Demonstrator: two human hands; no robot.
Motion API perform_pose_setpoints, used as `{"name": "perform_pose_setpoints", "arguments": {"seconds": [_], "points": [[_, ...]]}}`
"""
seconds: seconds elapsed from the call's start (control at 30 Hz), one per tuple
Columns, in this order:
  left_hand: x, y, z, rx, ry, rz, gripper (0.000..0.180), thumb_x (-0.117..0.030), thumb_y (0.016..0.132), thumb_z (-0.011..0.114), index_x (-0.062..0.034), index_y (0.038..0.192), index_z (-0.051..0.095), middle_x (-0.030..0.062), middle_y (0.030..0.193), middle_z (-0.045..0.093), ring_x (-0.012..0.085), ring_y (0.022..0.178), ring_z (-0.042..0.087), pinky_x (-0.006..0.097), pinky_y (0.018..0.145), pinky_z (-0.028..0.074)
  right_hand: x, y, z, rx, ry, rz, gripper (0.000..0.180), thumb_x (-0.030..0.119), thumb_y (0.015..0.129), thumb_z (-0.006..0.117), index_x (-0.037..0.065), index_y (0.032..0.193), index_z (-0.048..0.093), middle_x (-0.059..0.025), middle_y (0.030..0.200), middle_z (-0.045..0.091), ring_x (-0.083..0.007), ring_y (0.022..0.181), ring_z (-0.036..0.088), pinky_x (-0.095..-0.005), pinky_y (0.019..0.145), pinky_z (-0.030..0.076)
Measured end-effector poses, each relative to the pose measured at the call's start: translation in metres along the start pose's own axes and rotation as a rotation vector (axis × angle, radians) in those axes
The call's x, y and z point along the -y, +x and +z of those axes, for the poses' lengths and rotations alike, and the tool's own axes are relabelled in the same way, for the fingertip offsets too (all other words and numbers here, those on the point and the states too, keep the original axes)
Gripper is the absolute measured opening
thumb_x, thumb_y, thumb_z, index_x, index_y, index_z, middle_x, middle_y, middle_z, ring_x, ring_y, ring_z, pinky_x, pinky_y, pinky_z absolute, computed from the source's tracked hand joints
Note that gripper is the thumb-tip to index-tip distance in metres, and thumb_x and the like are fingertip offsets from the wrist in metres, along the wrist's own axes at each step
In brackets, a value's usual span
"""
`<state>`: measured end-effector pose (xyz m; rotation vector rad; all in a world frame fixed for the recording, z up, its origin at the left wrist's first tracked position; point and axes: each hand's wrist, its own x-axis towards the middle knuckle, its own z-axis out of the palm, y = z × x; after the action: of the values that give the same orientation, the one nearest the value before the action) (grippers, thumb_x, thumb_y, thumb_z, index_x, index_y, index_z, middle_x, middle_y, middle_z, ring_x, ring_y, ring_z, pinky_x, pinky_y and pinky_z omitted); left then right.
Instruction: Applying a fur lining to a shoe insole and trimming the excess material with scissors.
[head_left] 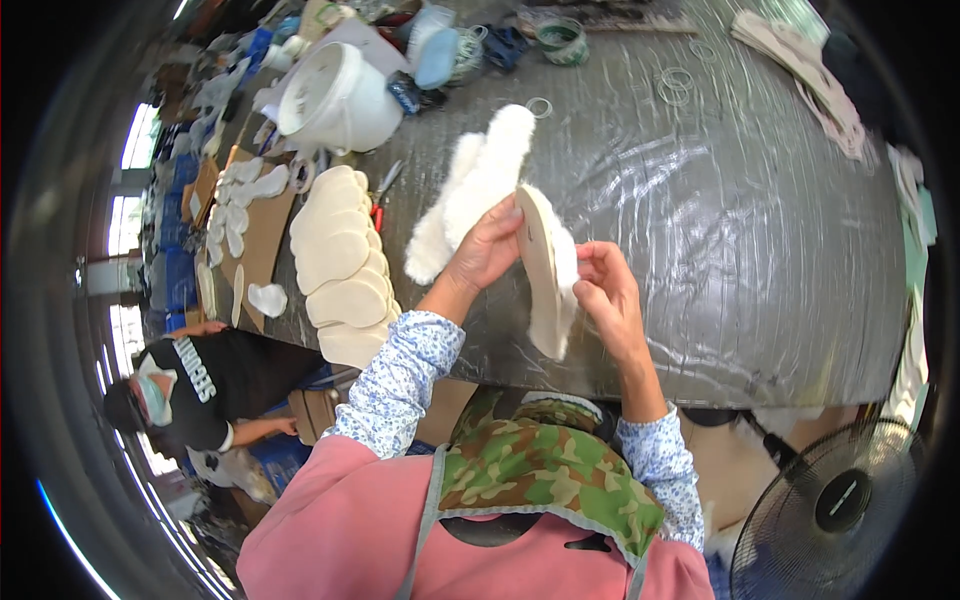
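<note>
My left hand (485, 245) is closed on an insole (542, 275) with a beige underside and white fluffy pile, thumb on the beige face. The insole stands on edge above the table, its beige face turned toward the left. At its fluffy right side, my right hand (612, 300) has thumb and fingers bent together on the edge; the fingertips are partly hidden. Just beyond my left hand lie more white fluffy insoles (490, 165), overlapping on the table. Farther left, beige insoles (335, 245) lie in an overlapping row, with red-handled scissors (380, 212) beside them.
The table (720, 250) has a shiny dark cover. A white bucket (345, 105), a green tub (562, 42) and clear rings (676, 88) sit toward the back. Pale fabric strips (800, 75) lie far right. A fan (835, 510) stands lower right; another person (215, 375) is at left.
</note>
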<state>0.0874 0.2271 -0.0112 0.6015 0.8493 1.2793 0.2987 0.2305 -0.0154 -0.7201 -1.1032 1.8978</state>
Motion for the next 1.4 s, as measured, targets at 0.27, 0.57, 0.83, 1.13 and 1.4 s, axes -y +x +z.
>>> {"name": "perform_pose_setpoints", "arguments": {"seconds": [0.27, 0.57, 0.83, 1.13, 1.4], "points": [[-0.028, -0.05, 0.044, -0.13, 0.022, 0.095, 0.024, -0.033, 0.092, 0.057, -0.0101, 0.094, 0.053, -0.0006, 0.08, 0.05, 0.0108, 0.07, 0.047, 0.026, 0.064, 0.041, 0.059, -0.002, 0.074, 0.107, -0.512, -0.5, 0.041, 0.017, 0.069, 0.08, 0.003, 0.099, 0.056, -0.0063, 0.091, 0.058, -0.0155, 0.075, 0.056, -0.0293, 0.072, 0.047], [-0.033, -0.084, 0.046, -0.158, -0.053, 0.163, 0.019, -0.029, 0.096, 0.052, -0.0108, 0.097, 0.054, -0.0037, 0.079, 0.047, 0.0075, 0.07, 0.046, 0.022, 0.063, 0.04, 0.068, -0.005, 0.12, 0.121, -0.665, -0.622, 0.033, 0.021, 0.069, 0.081, 0.005, 0.081, 0.055, -0.0074, 0.079, 0.061, -0.0151, 0.055, 0.051, -0.0287, 0.055, 0.047], [-0.047, -0.119, 0.089, -0.134, 0.399, 0.357, 0.024, -0.024, 0.097, 0.05, -0.0088, 0.115, 0.054, -0.0048, 0.096, 0.05, 0.0064, 0.082, 0.043, 0.023, 0.074, 0.037, 0.077, -0.006, 0.112, 0.114, -0.493, -0.72, 0.026, -0.01, 0.075, 0.063, 0.003, 0.097, 0.064, -0.0101, 0.098, 0.06, -0.0128, 0.068, 0.059, -0.0253, 0.056, 0.047], [-0.024, -0.122, 0.08, -0.045, 0.274, 0.202, 0.019, -0.024, 0.1, 0.047, -0.0094, 0.112, 0.051, -0.0027, 0.098, 0.047, 0.0067, 0.082, 0.042, 0.022, 0.072, 0.037, 0.088, -0.016, 0.099, 0.185, -0.724, -0.773, 0.018, 0.007, 0.072, 0.074, 0.011, 0.088, 0.069, -0.0038, 0.09, 0.062, -0.0226, 0.081, 0.056, -0.0339, 0.071, 0.042], [-0.028, -0.13, 0.072, 0.118, -0.127, 0.073, 0.032, -0.026, 0.098, 0.053, -0.0062, 0.123, 0.051, 0.0012, 0.11, 0.051, 0.0091, 0.099, 0.051, 0.027, 0.086, 0.044, 0.093, -0.016, 0.09, 0.176, -0.893, -0.817, 0.017, 0.008, 0.072, 0.075, 0.013, 0.086, 0.068, -0.0009, 0.087, 0.061, -0.0212, 0.08, 0.057, -0.0335, 0.069, 0.042]]}}
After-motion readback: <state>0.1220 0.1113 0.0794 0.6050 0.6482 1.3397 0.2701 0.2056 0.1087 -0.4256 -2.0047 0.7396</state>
